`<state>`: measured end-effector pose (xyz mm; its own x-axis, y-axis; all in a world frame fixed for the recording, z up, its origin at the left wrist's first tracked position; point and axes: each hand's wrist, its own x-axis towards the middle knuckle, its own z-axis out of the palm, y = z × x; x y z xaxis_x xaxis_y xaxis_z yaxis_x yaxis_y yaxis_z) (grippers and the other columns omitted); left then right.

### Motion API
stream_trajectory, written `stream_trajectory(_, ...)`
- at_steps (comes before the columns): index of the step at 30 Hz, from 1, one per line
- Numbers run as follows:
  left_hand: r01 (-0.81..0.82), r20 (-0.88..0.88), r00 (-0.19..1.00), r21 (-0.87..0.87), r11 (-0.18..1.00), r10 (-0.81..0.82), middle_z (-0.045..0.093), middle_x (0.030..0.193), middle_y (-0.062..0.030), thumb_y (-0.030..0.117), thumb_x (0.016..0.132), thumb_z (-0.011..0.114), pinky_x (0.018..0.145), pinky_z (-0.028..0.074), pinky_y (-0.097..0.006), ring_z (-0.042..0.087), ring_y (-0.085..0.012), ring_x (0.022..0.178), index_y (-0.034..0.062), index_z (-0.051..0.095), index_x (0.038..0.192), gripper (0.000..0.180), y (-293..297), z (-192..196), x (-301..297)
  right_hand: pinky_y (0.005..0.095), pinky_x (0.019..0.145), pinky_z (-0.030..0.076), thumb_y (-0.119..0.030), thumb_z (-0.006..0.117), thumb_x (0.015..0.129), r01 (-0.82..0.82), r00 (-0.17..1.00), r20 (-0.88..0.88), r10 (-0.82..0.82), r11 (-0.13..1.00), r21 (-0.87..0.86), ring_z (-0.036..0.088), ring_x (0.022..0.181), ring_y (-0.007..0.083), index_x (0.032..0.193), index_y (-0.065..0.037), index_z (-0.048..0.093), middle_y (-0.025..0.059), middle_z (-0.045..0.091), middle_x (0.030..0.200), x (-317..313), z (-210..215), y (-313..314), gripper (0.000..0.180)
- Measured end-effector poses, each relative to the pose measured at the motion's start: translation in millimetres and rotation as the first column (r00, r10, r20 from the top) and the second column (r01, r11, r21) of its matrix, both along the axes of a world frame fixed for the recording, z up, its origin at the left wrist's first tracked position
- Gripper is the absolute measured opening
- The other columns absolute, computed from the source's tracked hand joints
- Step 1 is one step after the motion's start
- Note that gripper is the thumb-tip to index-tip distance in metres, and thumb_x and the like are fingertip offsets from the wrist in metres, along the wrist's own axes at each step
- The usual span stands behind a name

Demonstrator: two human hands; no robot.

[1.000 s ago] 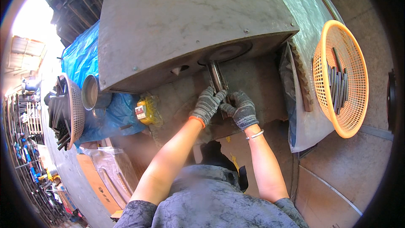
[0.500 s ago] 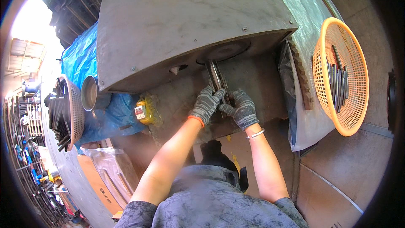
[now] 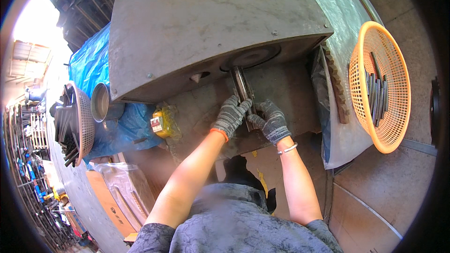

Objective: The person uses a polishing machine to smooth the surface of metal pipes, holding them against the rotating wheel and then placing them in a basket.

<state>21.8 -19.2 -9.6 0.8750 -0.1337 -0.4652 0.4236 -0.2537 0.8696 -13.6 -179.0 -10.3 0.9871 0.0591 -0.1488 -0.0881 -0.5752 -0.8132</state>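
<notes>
Both hands wear grey knit gloves and meet at a ribbed metal bar (image 3: 243,91) that lies on the grey machine desk (image 3: 286,93), its far end just under the round wheel (image 3: 251,57) in the big steel housing (image 3: 206,23). The left hand (image 3: 230,115) has its fingers (image 3: 239,105) curled against the bar's left side, pressing on it. The right hand (image 3: 271,122) grips the bar's near end, fingers bent around it. To the right, well apart, an orange plastic basket (image 3: 398,126) holds several dark metal rods (image 3: 375,93). A yellow box (image 3: 159,122) sits left of the hands beside blue tarpaulin (image 3: 91,63).
</notes>
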Motion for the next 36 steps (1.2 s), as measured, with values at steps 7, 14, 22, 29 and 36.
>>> stream_trajectory(7, -0.025, 0.096, 0.995, -0.022, 0.999, 0.027, 0.057, 0.074, -0.0087, 0.028, 0.087, 0.064, 0.051, 0.043, -0.032, 0.051, -0.0154, 0.059, 0.0006, 0.059, 0.091, 0.028, 2, -15, -1, 0.0443, 0.090, 0.045, -0.037, 0.077, 0.071, -0.006, 0.995, -0.097, 0.002, 0.999, -0.032, 0.057, 0.104, 0.0380, 0.100, -0.004, 0.067, 0.0209, 0.064, 0.104, 3, 14, 5, 0.045)
stream_trajectory(14, -0.004, 0.038, 0.999, 0.107, 0.994, 0.000, 0.058, 0.075, -0.0093, 0.030, 0.086, 0.065, 0.057, 0.045, -0.032, 0.052, -0.0171, 0.065, -0.0002, 0.058, 0.089, 0.031, 4, -27, 0, 0.0456, 0.092, 0.044, -0.039, 0.076, 0.072, 0.000, 1.000, 0.013, 0.001, 0.995, -0.096, 0.055, 0.109, 0.0386, 0.102, -0.003, 0.067, 0.0214, 0.064, 0.105, -2, -3, 5, 0.047)
stream_trajectory(22, -0.041, 0.070, 0.997, -0.027, 0.999, 0.042, 0.057, 0.073, -0.0082, 0.029, 0.087, 0.064, 0.051, 0.043, -0.032, 0.050, -0.0151, 0.057, 0.0012, 0.058, 0.089, 0.029, -1, -5, 0, 0.0457, 0.088, 0.046, -0.037, 0.075, 0.073, -0.008, 0.999, 0.038, 0.014, 0.991, -0.137, 0.058, 0.101, 0.0386, 0.099, -0.003, 0.067, 0.0208, 0.064, 0.103, -3, 1, 8, 0.044)
stream_trajectory(29, -0.002, 0.048, 0.999, 0.052, 0.999, -0.001, 0.059, 0.074, -0.0072, 0.029, 0.088, 0.063, 0.050, 0.043, -0.031, 0.051, -0.0139, 0.057, 0.0008, 0.060, 0.095, 0.029, 1, -22, -1, 0.0446, 0.078, 0.048, -0.031, 0.076, 0.071, 0.032, 0.996, 0.091, -0.025, 0.996, -0.079, 0.059, 0.089, 0.0369, 0.095, -0.004, 0.067, 0.0184, 0.063, 0.091, -3, 5, 10, 0.037)
stream_trajectory(36, 0.016, 0.071, 0.997, 0.066, 0.998, -0.021, 0.061, 0.081, -0.0103, 0.031, 0.089, 0.063, 0.053, 0.045, -0.030, 0.054, -0.0155, 0.064, -0.0006, 0.061, 0.102, 0.034, 3, -14, 0, 0.0445, 0.077, 0.048, -0.030, 0.077, 0.071, -0.031, 0.993, 0.112, 0.038, 0.998, -0.059, 0.059, 0.087, 0.0365, 0.095, -0.005, 0.067, 0.0181, 0.062, 0.090, -5, 4, 3, 0.036)
